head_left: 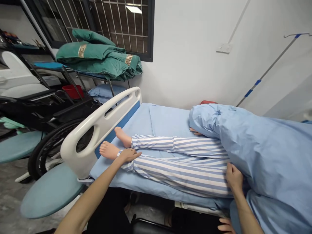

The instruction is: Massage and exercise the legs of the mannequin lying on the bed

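Note:
A figure in blue-and-white striped trousers (177, 159) lies on a hospital bed (156, 120), bare feet (110, 149) toward the white footboard (97, 123). A light blue blanket (263, 146) covers the upper body. My left hand (128, 154) rests over the near ankle at the trouser cuff, fingers curled on it. My right hand (234, 177) grips the striped trousers near the hip, at the edge of the blanket. Part of another hand (225, 225) shows at the bottom edge.
Folded green blankets (102, 57) lie on a rack by a barred window. A wheelchair (48, 143) and teal padded stools (51, 191) stand left of the bed. An IV pole (268, 70) leans along the right wall.

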The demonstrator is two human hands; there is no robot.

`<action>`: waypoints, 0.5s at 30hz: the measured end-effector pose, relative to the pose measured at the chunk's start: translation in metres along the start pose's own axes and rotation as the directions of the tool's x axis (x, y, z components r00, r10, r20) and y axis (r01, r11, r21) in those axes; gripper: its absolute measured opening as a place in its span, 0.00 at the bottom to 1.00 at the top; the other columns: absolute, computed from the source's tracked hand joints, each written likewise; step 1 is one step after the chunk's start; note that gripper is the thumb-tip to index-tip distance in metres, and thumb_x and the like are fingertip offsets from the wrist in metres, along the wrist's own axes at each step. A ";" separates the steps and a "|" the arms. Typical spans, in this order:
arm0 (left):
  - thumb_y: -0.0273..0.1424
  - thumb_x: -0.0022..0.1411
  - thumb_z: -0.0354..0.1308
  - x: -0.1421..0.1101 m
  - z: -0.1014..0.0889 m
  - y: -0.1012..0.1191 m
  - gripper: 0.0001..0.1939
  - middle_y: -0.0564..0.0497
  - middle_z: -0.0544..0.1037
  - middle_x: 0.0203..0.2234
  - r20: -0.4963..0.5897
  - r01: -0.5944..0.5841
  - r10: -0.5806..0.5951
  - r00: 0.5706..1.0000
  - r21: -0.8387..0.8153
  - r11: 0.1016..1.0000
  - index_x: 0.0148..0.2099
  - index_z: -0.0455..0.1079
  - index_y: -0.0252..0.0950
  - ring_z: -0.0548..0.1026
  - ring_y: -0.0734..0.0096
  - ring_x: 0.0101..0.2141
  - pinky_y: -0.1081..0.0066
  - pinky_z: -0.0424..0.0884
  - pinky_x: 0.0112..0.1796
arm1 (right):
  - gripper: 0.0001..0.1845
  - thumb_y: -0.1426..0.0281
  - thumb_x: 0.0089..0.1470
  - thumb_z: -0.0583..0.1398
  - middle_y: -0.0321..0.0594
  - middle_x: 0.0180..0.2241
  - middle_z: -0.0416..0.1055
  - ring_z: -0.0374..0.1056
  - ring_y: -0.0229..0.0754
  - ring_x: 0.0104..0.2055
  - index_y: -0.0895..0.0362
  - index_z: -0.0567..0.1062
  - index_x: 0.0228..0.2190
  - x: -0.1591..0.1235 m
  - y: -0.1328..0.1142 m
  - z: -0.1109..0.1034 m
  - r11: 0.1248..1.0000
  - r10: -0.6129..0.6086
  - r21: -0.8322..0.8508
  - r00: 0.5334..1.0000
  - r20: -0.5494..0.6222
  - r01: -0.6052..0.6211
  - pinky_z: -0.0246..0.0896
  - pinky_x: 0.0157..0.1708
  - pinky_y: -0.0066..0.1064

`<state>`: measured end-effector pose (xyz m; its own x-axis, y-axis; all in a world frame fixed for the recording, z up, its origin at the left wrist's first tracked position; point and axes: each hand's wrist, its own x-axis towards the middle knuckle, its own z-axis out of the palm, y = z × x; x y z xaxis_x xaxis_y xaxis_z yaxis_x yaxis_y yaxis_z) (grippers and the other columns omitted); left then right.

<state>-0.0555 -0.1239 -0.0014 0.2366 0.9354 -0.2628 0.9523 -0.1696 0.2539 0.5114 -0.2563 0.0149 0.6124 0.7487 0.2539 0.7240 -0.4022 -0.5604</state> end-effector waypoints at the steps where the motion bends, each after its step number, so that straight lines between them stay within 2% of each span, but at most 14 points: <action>1: 0.55 0.61 0.44 0.003 -0.004 0.002 0.31 0.40 0.81 0.40 0.055 0.008 -0.007 0.998 -0.017 1.000 0.36 0.78 0.37 0.77 0.51 0.44 0.62 0.68 0.46 | 0.21 0.55 0.53 0.46 0.46 0.20 0.68 0.58 0.44 0.24 0.54 0.65 0.19 0.000 0.000 -0.001 1.000 -0.002 -0.020 1.000 0.001 0.002 0.49 0.27 0.33; 3: 0.58 0.60 0.41 0.007 -0.008 0.005 0.35 0.38 0.80 0.41 0.120 -0.004 0.009 0.993 -0.043 0.999 0.36 0.79 0.36 0.77 0.50 0.44 0.62 0.68 0.46 | 0.21 0.56 0.53 0.47 0.47 0.21 0.69 0.59 0.44 0.24 0.54 0.67 0.19 0.000 0.000 -0.001 0.997 -0.019 -0.077 1.000 0.021 0.020 0.49 0.27 0.34; 7: 0.59 0.61 0.36 0.010 -0.005 0.005 0.39 0.37 0.80 0.42 0.057 -0.068 0.073 0.996 -0.086 0.994 0.39 0.79 0.36 0.77 0.50 0.46 0.61 0.68 0.46 | 0.18 0.59 0.55 0.49 0.50 0.25 0.72 0.60 0.46 0.22 0.52 0.73 0.22 0.001 0.004 -0.001 0.962 -0.036 -0.264 0.993 0.111 0.064 0.47 0.27 0.36; 10: 0.60 0.62 0.35 0.015 0.000 0.001 0.40 0.37 0.80 0.43 0.039 -0.107 0.112 0.993 -0.109 0.988 0.42 0.79 0.36 0.76 0.50 0.48 0.61 0.68 0.47 | 0.17 0.59 0.57 0.50 0.49 0.23 0.72 0.60 0.46 0.20 0.51 0.72 0.24 0.000 0.000 -0.001 0.904 -0.035 -0.418 0.989 0.146 0.094 0.45 0.26 0.35; 13: 0.59 0.63 0.33 0.018 0.004 -0.001 0.40 0.37 0.80 0.43 0.015 -0.125 0.128 0.992 -0.108 0.986 0.44 0.78 0.35 0.76 0.51 0.48 0.61 0.68 0.47 | 0.15 0.59 0.57 0.52 0.45 0.20 0.70 0.61 0.45 0.19 0.52 0.70 0.24 -0.012 -0.020 0.010 0.854 -0.106 -0.484 0.975 0.196 0.190 0.42 0.25 0.33; 15: 0.57 0.65 0.33 0.018 0.007 -0.002 0.39 0.38 0.80 0.42 -0.031 -0.142 0.140 0.990 -0.088 0.986 0.44 0.78 0.35 0.76 0.52 0.47 0.62 0.69 0.47 | 0.15 0.60 0.57 0.52 0.43 0.20 0.70 0.61 0.43 0.20 0.53 0.68 0.24 -0.031 -0.048 0.030 0.848 -0.215 -0.433 0.945 0.246 0.306 0.41 0.25 0.32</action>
<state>-0.0515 -0.1092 -0.0130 0.3611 0.9118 -0.1954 0.8883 -0.2726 0.3696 0.4481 -0.2444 0.0106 0.3452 0.9237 0.1665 0.9385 -0.3406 -0.0559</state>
